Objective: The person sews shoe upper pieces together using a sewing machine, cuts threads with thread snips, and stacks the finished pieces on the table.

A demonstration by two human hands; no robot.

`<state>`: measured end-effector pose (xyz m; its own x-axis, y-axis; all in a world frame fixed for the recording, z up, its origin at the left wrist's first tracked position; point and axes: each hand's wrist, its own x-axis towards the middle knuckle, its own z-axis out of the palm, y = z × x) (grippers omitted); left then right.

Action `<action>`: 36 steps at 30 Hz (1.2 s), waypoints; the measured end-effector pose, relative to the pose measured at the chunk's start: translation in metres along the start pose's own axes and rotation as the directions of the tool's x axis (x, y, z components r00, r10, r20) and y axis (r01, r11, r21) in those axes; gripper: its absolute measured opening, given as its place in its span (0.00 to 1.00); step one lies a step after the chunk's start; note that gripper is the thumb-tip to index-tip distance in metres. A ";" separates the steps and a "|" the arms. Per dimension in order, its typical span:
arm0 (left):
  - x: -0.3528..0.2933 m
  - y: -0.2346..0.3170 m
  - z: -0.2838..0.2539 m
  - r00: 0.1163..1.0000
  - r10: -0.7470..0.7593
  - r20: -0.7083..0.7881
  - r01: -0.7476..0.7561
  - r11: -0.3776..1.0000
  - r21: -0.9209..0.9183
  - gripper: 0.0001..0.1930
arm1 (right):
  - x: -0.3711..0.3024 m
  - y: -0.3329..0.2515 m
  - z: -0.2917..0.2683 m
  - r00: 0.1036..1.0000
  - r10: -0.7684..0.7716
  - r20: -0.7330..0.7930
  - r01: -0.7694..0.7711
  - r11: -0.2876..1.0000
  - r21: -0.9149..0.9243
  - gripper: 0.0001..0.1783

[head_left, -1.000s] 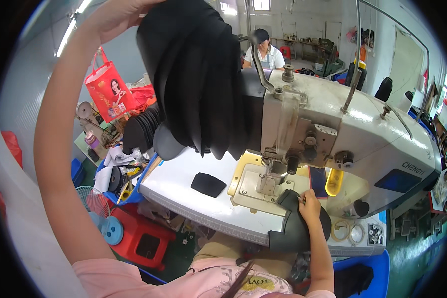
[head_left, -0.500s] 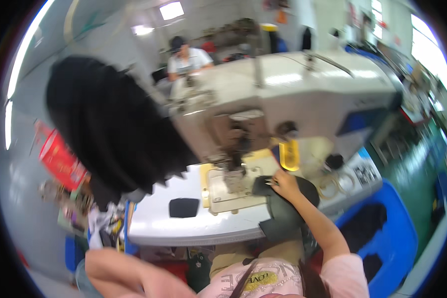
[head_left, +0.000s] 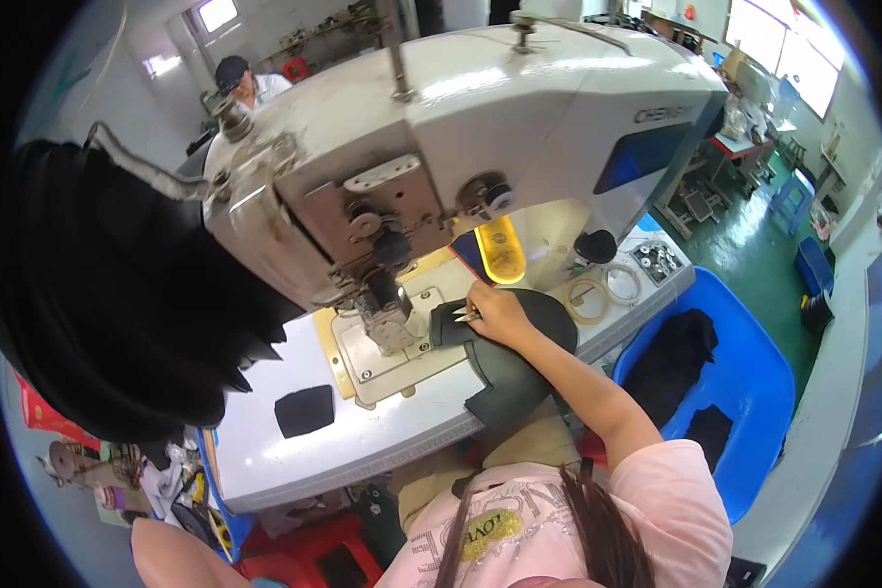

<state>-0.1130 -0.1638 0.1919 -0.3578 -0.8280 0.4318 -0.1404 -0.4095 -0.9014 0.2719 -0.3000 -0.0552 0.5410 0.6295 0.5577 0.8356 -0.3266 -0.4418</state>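
Note:
My right hand [head_left: 500, 312] is closed around thread snips [head_left: 467, 315], with two pale pointed tips showing beyond the fingers. It rests on a dark curved fabric piece [head_left: 534, 377] that lies over the right front of the white sewing table, its lower part hanging past the edge. The piece's left end is beside the needle area of a large sewing machine [head_left: 519, 108]. Of my left arm [head_left: 181, 561], only a part near the elbow shows at the lower left; the left hand is out of view. A small black patch [head_left: 305, 411] lies flat left of the machine's metal plate [head_left: 392, 367].
A thick stack of black pieces [head_left: 108, 294] hangs at the left of the machine head. A yellow tray [head_left: 501, 250] and rings of tape [head_left: 588, 300] sit behind my right hand. A blue tub [head_left: 745, 412] holding black fabric stands right. Another person [head_left: 245, 83] is at the back.
The view has shifted and tilted, and the picture is sharper. My right hand stays on the dark piece with the snips. My left arm has dropped lower in the picture.

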 end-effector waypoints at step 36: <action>0.039 0.026 -0.044 0.920 0.169 0.353 -0.198 0.979 0.048 0.23 | -0.001 -0.008 -0.006 1.000 0.007 -0.030 -0.007 1.000 -0.010 0.12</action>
<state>-0.1710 -0.1904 0.1842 -0.0272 -0.9664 0.2556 -0.0227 -0.2551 -0.9667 0.2650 -0.3024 -0.0481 0.5492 0.6061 0.5753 0.8326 -0.3381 -0.4387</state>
